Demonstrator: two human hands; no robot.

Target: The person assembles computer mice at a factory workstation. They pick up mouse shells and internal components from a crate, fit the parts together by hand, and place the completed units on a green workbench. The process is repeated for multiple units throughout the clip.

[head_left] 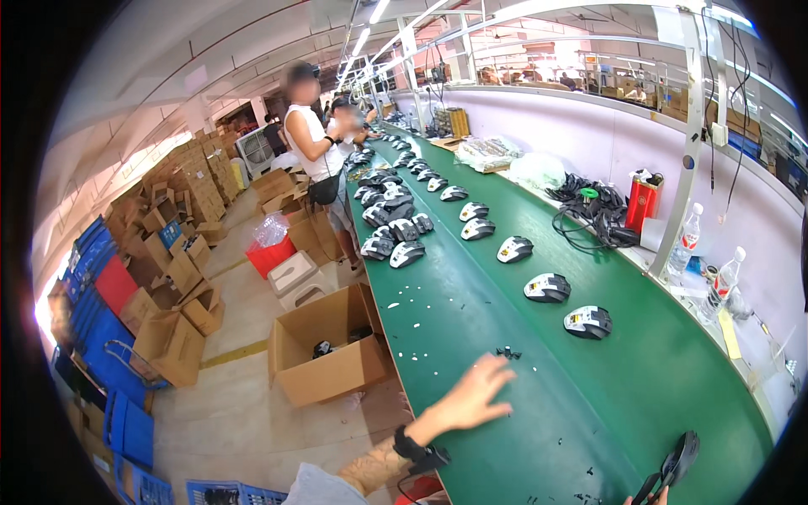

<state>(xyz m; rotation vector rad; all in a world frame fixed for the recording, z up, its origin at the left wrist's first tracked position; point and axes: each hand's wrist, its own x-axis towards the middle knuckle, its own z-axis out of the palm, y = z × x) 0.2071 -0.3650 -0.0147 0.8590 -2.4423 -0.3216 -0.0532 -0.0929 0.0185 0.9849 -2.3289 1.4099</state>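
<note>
My left hand (478,394) reaches over the green bench with fingers spread, holding nothing. Just past its fingertips lies a small cluster of black parts (507,353). At the lower right edge, my right hand (661,497) shows only in part, its fingers closed on a black curved piece (682,459) that looks like a computer mouse shell. Farther up the bench a row of white-and-black computer mice begins with the nearest mouse (588,321). Another mouse (548,288) sits just beyond it.
More mice (391,206) crowd the bench's left edge. Small white bits (415,326) and black bits are scattered nearby. An open cardboard box (328,383) stands on the floor. Water bottles (722,282), a red tin (645,200) and cables (589,210) line the right ledge. A co-worker (311,143) stands farther along.
</note>
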